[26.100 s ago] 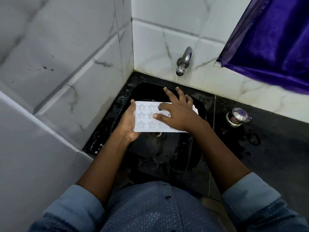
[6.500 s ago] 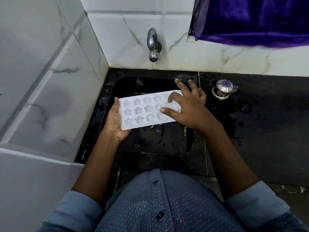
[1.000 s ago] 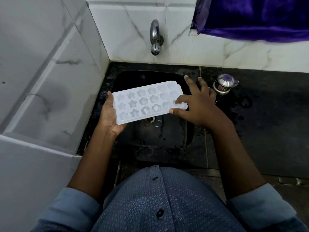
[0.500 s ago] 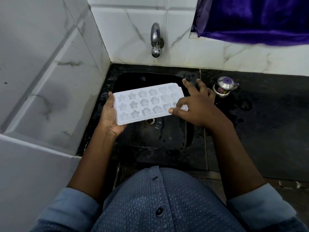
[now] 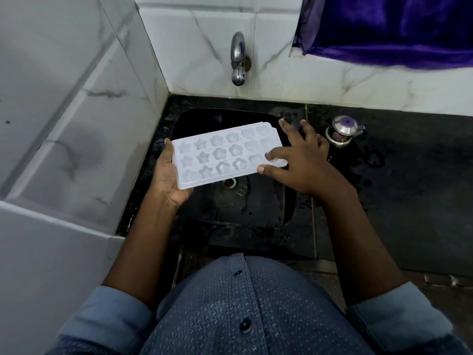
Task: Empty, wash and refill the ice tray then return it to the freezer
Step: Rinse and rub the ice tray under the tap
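Note:
A white ice tray (image 5: pixel 225 155) with star and flower shaped cavities is held face up over the black sink (image 5: pixel 258 206). My left hand (image 5: pixel 169 180) grips its left end from beneath, thumb along the edge. My right hand (image 5: pixel 299 162) is at the tray's right end, with the index finger bent onto a cavity near the corner, the thumb against the front edge and the other fingers spread past the tray. The steel tap (image 5: pixel 238 60) sticks out of the tiled wall above the sink, and no water runs from it.
A small steel pot with a purple-knobbed lid (image 5: pixel 343 130) stands on the wet dark counter (image 5: pixel 399 196) right of the sink. White marble tile walls close in the left and back. A purple cloth (image 5: pixel 394 29) hangs at the upper right.
The tray has stayed over the sink, drifting slightly lower in view. My right index finger has kept rubbing the cavities at the right end.

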A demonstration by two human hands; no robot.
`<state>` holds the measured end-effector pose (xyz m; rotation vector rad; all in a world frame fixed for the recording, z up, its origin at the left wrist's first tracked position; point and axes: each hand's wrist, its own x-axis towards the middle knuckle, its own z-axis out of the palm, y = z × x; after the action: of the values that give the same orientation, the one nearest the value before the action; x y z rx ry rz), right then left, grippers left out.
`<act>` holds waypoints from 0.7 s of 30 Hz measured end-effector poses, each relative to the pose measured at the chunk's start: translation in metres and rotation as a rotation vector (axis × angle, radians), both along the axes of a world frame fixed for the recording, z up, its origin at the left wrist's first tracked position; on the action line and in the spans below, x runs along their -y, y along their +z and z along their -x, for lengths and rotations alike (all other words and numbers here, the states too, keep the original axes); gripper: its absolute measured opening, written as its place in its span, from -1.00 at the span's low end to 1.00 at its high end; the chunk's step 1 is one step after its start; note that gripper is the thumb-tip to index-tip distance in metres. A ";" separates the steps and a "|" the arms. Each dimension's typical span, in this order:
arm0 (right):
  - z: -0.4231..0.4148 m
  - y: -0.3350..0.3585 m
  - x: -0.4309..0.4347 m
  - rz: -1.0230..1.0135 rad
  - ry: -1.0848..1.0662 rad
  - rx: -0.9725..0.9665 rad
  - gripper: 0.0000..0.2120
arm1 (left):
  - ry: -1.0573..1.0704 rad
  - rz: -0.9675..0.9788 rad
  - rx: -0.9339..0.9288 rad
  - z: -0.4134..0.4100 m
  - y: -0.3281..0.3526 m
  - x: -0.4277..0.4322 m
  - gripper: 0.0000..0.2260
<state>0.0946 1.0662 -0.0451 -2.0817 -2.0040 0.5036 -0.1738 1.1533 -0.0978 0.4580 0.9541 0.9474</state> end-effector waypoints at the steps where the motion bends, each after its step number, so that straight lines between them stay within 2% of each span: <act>1: 0.000 0.000 0.001 0.004 -0.002 -0.001 -0.61 | 0.001 0.000 0.005 0.000 0.000 0.000 -0.38; 17: 0.004 0.002 -0.001 0.015 0.006 0.032 -0.57 | -0.004 -0.006 0.023 -0.001 0.004 0.002 -0.37; 21: 0.005 0.003 -0.003 -0.014 0.013 0.010 -0.63 | -0.008 -0.005 0.021 -0.001 0.007 0.003 -0.37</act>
<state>0.0895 1.0694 -0.0417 -2.0687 -2.0215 0.4814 -0.1726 1.1498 -0.0908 0.4553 0.9303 0.9457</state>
